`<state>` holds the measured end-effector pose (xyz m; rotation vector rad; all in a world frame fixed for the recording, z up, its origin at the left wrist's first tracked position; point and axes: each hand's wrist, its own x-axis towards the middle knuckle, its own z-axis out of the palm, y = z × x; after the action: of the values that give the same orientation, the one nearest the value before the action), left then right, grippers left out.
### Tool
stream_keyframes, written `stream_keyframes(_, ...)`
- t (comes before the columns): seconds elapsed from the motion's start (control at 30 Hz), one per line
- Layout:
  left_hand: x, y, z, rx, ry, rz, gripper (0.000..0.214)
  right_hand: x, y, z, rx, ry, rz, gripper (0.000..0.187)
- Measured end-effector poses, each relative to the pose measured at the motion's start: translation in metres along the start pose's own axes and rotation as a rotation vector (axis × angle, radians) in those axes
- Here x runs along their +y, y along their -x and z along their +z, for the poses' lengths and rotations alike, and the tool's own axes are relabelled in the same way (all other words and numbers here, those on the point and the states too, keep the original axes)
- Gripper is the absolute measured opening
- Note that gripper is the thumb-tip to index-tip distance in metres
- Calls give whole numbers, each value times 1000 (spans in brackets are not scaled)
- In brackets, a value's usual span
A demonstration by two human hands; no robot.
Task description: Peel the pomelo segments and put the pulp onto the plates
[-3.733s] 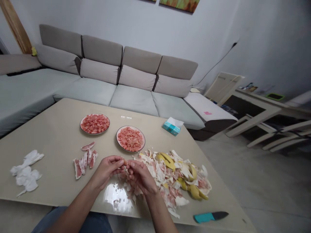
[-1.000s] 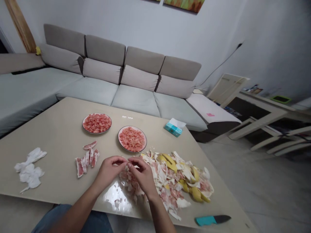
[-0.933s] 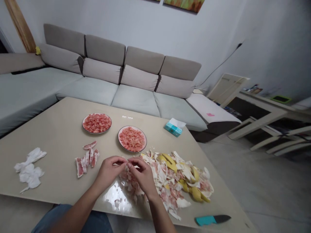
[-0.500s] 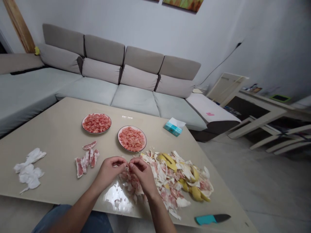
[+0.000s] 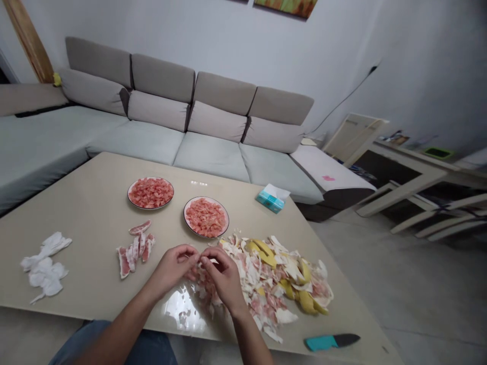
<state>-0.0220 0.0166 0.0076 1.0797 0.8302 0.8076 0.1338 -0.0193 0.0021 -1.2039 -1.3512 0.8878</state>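
My left hand point(image 5: 175, 266) and my right hand point(image 5: 222, 276) meet fingertip to fingertip above the table's near side. Both are closed in a pinch on a small piece of pomelo, mostly hidden by the fingers. Under and right of my right hand spreads a heap of pomelo peel and membrane scraps point(image 5: 262, 284), with yellow rind in it. Several unpeeled pomelo segments point(image 5: 135, 251) lie left of my left hand. Beyond the hands, one plate point(image 5: 185, 220) bears pink pomelo flesh point(image 5: 206, 217); farther left, another pile of flesh point(image 5: 151, 192) fills a second dark-rimmed plate.
A knife with a turquoise handle point(image 5: 321, 343) lies near the table's right front edge. Crumpled white tissues point(image 5: 47, 271) are at the left, and a blue tissue pack point(image 5: 271, 200) at the far right. Behind the table point(image 5: 91, 203) stands a grey sofa point(image 5: 213, 152).
My hands stay together in nearly the same place, with only a slight shift of the fingers. Plates, segments and scraps lie as before.
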Motion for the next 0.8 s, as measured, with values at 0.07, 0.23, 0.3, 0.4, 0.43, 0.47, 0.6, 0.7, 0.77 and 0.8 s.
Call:
stream_keyframes(0.07, -1, 0, 0, 11, -29, -10, 30, -1, 0, 0, -2, 47, -40, 7)
stream_keyframes(0.23, -3, -1, -1, -6, -66, -23, 25, 0, 5, -1, 34, 134, -103, 9)
stream_keyframes(0.3, -3, 0, 0, 45, -152, 42, 21, 2, 9, 0, 50, 152, -70, 6)
stream_keyframes(0.4, -1, 3, 2, 191, -383, 258, 13, 4, 15, 3, 116, 103, 44, 24)
stream_keyframes(0.43, 0, 4, 3, 224, -458, 337, 12, 4, 16, 5, 137, 64, 89, 31)
stream_keyframes(0.47, 0, 6, 3, 238, -521, 410, 12, 3, 18, 6, 150, 23, 128, 34)
stream_keyframes(0.6, 0, 10, 5, 184, -646, 560, 15, -1, 19, 8, 170, -20, 143, 21)
stream_keyframes(0.7, 0, 10, 5, 174, -648, 550, 15, -4, 18, 6, 180, 5, 100, 19)
stream_keyframes(0.77, 2, 10, 5, 162, -633, 524, 14, -6, 17, 4, 165, 18, 88, 20)
stream_keyframes(0.8, 3, 10, 5, 155, -623, 508, 14, -6, 17, 4, 157, 22, 87, 20)
